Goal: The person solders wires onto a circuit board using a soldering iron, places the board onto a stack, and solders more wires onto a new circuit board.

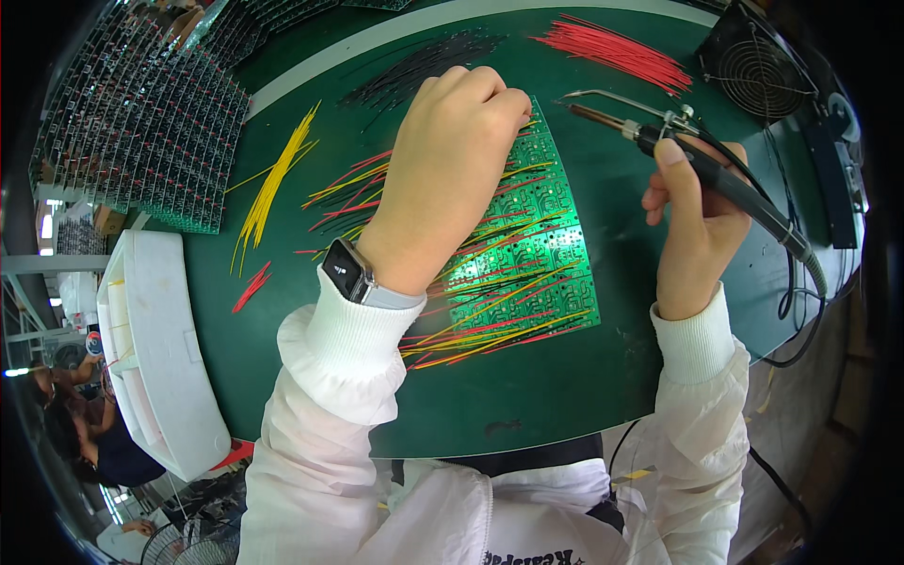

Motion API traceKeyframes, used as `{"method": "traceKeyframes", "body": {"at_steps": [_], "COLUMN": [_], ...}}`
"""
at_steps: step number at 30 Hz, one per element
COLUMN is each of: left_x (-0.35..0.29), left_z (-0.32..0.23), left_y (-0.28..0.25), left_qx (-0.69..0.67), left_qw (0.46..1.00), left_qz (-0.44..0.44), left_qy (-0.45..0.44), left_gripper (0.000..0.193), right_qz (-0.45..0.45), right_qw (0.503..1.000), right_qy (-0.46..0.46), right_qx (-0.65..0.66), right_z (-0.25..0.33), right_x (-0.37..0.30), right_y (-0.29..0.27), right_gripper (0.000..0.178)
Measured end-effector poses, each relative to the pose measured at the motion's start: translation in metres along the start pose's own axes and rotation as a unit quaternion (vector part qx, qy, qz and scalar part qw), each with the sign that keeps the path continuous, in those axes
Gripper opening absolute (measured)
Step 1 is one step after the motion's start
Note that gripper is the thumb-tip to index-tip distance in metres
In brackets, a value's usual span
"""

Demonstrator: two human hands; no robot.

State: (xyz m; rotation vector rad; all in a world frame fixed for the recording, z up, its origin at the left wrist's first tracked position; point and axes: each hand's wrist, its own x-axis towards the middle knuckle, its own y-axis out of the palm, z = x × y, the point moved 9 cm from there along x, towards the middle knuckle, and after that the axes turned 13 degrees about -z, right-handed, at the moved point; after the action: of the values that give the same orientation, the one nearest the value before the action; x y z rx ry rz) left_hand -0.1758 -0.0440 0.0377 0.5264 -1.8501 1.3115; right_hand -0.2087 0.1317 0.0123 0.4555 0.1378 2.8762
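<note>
A green circuit board panel lies on the green table, with red, yellow and black wires across it, sticking out past its left side. My left hand is over the far part of the board, fingers curled and pressed together at its far edge. Its fingertips are hidden, so what they pinch cannot be made out. My right hand grips a soldering iron with a thin metal feed tube clamped along it. The iron's tip points left, apart from the board, just right of its far end.
Black wires and red wires lie along the far side. Yellow wires and short red ones lie left, near a white foam box. Stacked circuit boards stand far left; a black fan stands far right.
</note>
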Motion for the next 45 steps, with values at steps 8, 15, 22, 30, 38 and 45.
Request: {"method": "traceKeyframes", "body": {"at_steps": [8, 15, 22, 30, 38, 45], "left_x": [0.004, 0.072, 0.123, 0.123, 0.125, 0.147], "left_z": [0.0, 0.024, -0.001, -0.016, -0.012, -0.028], "left_y": [-0.003, 0.007, 0.131, 0.202, 0.204, 0.124], "left_qx": [0.008, -0.095, -0.113, -0.025, -0.015, -0.174], "left_qw": [1.0, 0.99, 0.968, 0.959, 0.958, 0.96], "left_qz": [0.002, 0.032, 0.223, 0.283, 0.286, 0.218], "left_qy": [0.004, -0.102, -0.014, -0.003, -0.032, 0.016], "left_gripper": [0.009, 0.013, 0.01, 0.015, 0.019, 0.012], "right_qz": [-0.03, -0.03, -0.033, -0.043, -0.036, -0.028], "right_qw": [0.999, 0.999, 0.999, 0.999, 0.999, 1.0], "right_qy": [-0.017, -0.018, -0.02, 0.008, -0.014, -0.003], "right_qx": [0.007, 0.02, 0.015, -0.006, -0.004, 0.012], "right_z": [0.001, -0.002, -0.001, -0.005, -0.004, -0.003], "right_x": [0.008, 0.009, 0.006, 0.008, 0.008, 0.006], "right_y": [-0.007, -0.01, -0.006, -0.014, -0.012, -0.008], "right_gripper": [0.02, 0.018, 0.019, 0.02, 0.02, 0.02]}}
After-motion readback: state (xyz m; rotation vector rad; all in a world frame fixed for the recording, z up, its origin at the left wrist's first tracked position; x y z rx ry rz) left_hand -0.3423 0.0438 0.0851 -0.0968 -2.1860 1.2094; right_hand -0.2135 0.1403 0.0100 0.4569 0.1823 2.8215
